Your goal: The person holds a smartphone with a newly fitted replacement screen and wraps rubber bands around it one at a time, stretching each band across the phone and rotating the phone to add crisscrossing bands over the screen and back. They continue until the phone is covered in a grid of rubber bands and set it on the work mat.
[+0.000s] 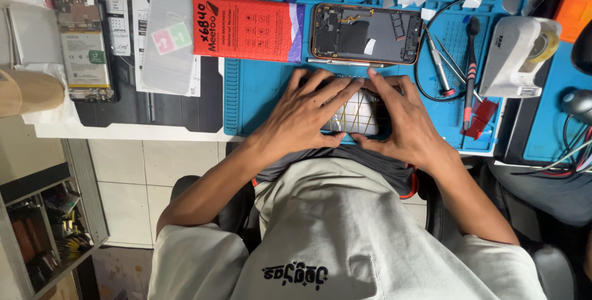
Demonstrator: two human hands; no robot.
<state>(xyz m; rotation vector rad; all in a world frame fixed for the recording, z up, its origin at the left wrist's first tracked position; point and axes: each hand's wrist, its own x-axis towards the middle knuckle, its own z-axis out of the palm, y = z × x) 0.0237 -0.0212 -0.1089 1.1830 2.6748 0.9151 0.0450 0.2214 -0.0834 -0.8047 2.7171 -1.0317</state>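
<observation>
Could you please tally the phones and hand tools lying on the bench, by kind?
Opened phones with bare insides: 2, one orange-rimmed, one beside the papers
Phone under both hands: 1
Black brush: 1
Red-tipped screwdriver: 1
Total: 5

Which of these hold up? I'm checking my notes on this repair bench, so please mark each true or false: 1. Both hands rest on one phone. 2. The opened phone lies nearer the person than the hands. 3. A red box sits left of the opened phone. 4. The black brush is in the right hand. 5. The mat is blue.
1. True: the left hand and right hand both press on the phone.
2. False: the opened phone lies beyond the hands.
3. True: the red box is beside it.
4. False: the black brush lies on the mat, untouched.
5. True: the mat is blue.
</observation>
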